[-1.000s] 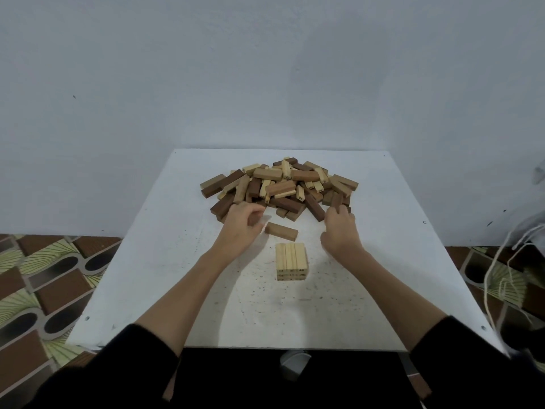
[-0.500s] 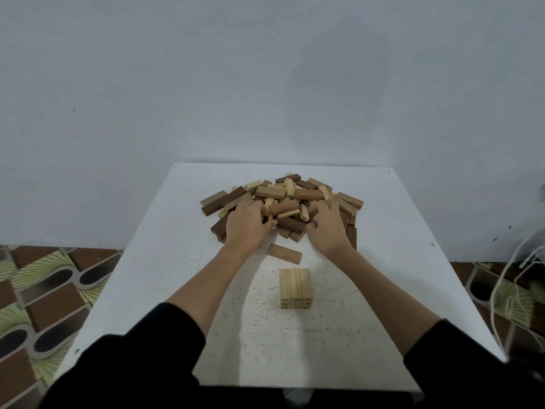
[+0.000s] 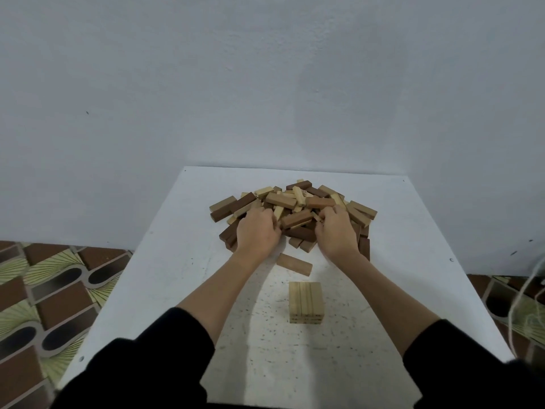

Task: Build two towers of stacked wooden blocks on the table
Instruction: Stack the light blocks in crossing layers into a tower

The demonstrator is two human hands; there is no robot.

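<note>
Both hands, left hand [image 3: 257, 231] and right hand [image 3: 336, 231], having been moved deeper into the pile [image 3: 295, 208], are being curled over blocks; what each grip holds cannot be told, while the started tower [image 3: 306, 302] is being left waiting.

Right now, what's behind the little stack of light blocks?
Behind the stack lies one loose brown block, then the big pile with both hands in it. Which blocks the fingers hold is hidden.
</note>
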